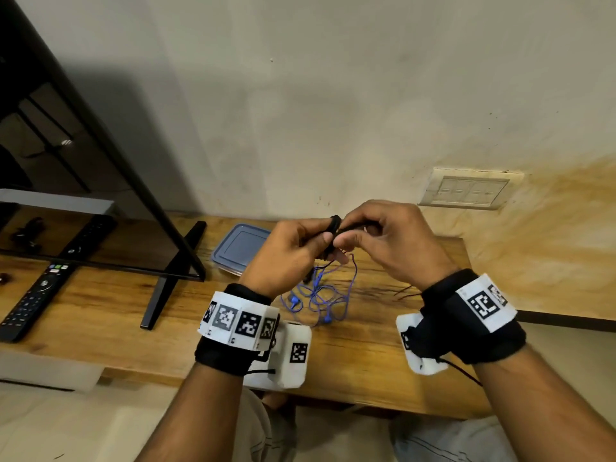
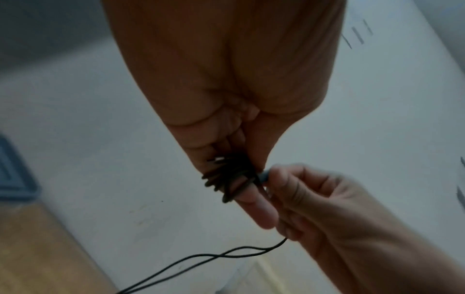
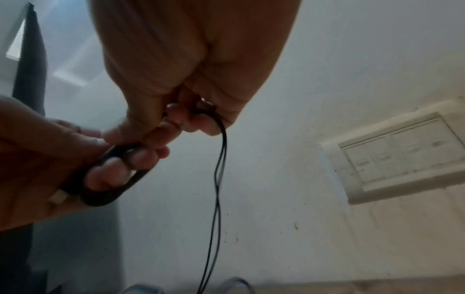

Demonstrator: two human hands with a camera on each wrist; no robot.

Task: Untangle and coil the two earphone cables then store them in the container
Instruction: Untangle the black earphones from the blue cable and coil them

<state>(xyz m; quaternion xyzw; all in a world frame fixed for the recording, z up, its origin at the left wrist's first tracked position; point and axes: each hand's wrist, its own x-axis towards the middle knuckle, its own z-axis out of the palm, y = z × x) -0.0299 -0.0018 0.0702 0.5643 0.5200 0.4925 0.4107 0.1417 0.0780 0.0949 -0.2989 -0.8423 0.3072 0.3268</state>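
The black earphone cable is held above the surface, between my two hands. Several turns of it are wound around the fingers of my left hand, forming a tight coil; that grip is closed on the coil. My right hand pinches the free run of the same cable just beside the coil, fingers curled around it. From that pinch two thin black strands hang down side by side, crossing once, as the right wrist view shows.

The blue earphone cable lies loose in a tangle on the surface, below the hands and near its front edge. The container, blue-grey with its lid apparently on, sits on the surface behind the left hand, near the wall. A remote control lies at far left, beside the monitor stand.
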